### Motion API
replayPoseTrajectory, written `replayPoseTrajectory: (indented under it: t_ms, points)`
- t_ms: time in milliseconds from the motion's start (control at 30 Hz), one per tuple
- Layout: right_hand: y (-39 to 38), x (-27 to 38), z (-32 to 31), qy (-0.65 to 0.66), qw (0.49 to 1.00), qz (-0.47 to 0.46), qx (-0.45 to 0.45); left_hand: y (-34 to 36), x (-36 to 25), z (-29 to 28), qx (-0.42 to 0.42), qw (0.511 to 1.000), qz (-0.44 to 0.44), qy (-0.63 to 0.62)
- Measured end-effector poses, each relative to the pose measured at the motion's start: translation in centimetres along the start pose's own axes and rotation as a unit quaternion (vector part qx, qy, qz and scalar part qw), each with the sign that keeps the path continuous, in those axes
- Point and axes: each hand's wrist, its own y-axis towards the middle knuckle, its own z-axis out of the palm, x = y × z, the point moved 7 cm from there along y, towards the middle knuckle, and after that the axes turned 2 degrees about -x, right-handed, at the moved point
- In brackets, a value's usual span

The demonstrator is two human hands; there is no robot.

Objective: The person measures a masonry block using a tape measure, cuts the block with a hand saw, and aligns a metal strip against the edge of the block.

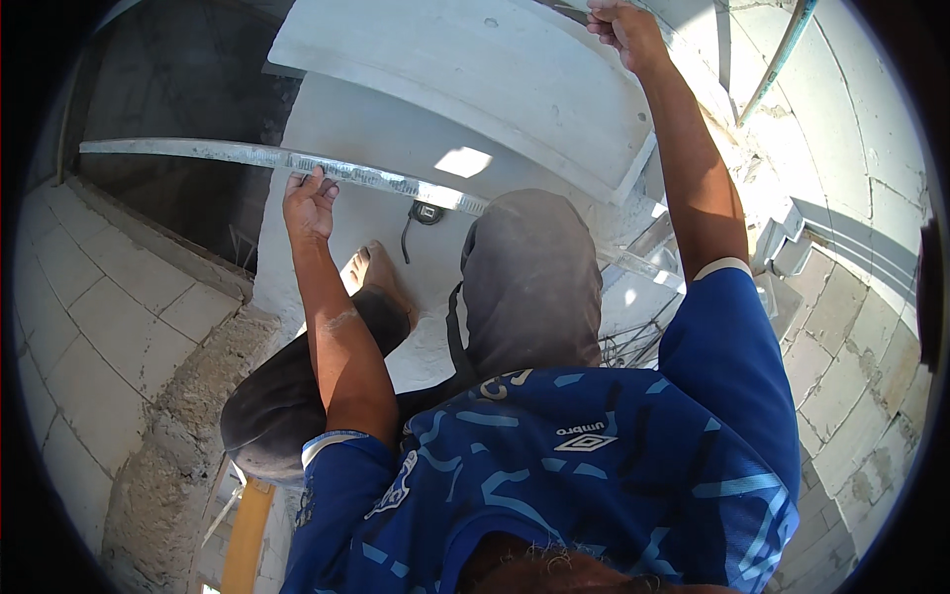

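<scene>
My left hand (310, 205) is closed on the near edge of a long, thin metal strip (371, 178) with slots or marks along its face. The strip runs from the dark opening at the left, across the light grey surface, and passes behind my raised knee. My right arm reaches far forward; at the top edge my right hand (616, 28) is closed, its fingers pinched. Something thin shows beside those fingertips, too small to name. A black tape measure (427, 212) lies on the grey surface near the strip, a dark strap trailing from it.
A pale slab (465, 79) lies across the far side. Left of it is a dark opening (188, 89). Block walls (109, 317) rise on both sides. A pole (777, 64) leans at the upper right. Wires (633, 342) lie right of my knee, and my bare foot (381, 277) rests left of it.
</scene>
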Motion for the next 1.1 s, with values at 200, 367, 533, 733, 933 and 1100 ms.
replayPoseTrajectory:
  t_ms: [200, 367, 533, 733, 933, 1100]
  points:
    - [-1.1, 0.2, -4.3, 0.105, 0.994, 0.019, -0.010, 0.1, -0.6, -1.4, 0.061, 0.997, 0.022, -0.034]
    - [-12.6, 3.9, -4.7, 0.025, 0.993, -0.001, 0.113, -1.9, -7.6, 0.7, 0.119, 0.986, 0.110, -0.045]
    - [-18.5, 6.6, -4.1, -0.347, 0.924, -0.156, -0.020, -0.5, -11.0, 9.2, 0.162, 0.970, 0.161, -0.080]
    - [-21.4, 8.0, -8.2, -0.343, 0.848, -0.312, -0.255, 4.1, -14.6, 23.5, 0.074, 0.983, 0.163, 0.051]
    - [-19.9, -5.6, -14.9, 0.019, 0.939, -0.035, -0.341, 11.6, -11.9, 37.8, 0.077, 0.989, 0.097, 0.082]
    - [-18.2, -11.8, -19.3, 0.127, 0.924, 0.043, -0.359, 14.3, -10.2, 42.3, 0.134, 0.987, 0.044, 0.074]
